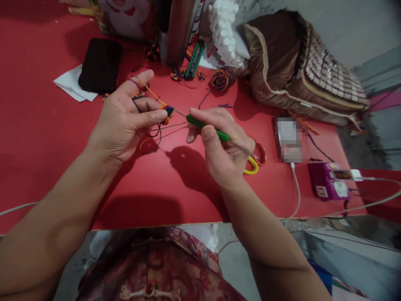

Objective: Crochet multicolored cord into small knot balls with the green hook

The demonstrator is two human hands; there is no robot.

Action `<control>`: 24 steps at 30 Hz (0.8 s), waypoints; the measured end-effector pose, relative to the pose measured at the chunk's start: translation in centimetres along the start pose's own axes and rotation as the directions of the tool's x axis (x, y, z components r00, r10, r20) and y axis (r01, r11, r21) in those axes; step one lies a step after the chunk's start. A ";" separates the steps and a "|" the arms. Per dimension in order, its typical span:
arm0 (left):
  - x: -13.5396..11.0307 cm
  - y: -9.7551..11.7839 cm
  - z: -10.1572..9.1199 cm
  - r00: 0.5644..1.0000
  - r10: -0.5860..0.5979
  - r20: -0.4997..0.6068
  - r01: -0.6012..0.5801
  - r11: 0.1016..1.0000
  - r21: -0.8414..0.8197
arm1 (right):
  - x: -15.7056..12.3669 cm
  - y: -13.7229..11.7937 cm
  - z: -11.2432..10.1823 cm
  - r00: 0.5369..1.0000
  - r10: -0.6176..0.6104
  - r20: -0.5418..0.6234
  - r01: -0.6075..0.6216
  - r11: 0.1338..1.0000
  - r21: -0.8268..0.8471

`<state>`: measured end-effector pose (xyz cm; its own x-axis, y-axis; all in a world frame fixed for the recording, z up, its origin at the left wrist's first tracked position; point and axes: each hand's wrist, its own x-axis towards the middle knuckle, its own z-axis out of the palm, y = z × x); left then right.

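My left hand (127,110) pinches a small crochet piece (167,113) of multicoloured yarn between thumb and fingers. An orange strand of yarn (153,93) runs from the piece up to my raised index finger, where it is looped. In my right hand (224,144) is a crochet hook (206,127) with a green handle, held like a pen. Its thin metal shaft reaches to the crochet piece; the tip is hidden there. Dark loose yarn ends hang below my left hand. Beyond the hands lies a ball of multicoloured yarn (223,78), with a strand trailing from it.
Scissors (260,154) with orange and yellow handles lie partly behind my right hand. A dark phone (100,65) rests on white paper at left. Toward the back stand a metal flask (178,33) and a green cutter (194,59). A purple power adapter (328,180) sits at right, near a brown cushion (300,67).
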<state>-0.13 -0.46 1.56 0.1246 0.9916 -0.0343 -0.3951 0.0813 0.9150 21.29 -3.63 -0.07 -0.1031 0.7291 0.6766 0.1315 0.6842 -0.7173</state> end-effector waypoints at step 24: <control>0.2 0.6 -1.0 1.000 -0.022 0.019 0.021 0.998 0.052 | -0.2 0.3 -0.8 0.999 0.012 0.048 -0.006 0.992 -0.124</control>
<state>-1.21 -0.15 1.67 0.1510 0.9874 -0.0467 -0.3441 0.0968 0.9339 22.11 -3.58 -0.28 -0.1488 0.7371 0.6592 0.2534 0.6728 -0.6951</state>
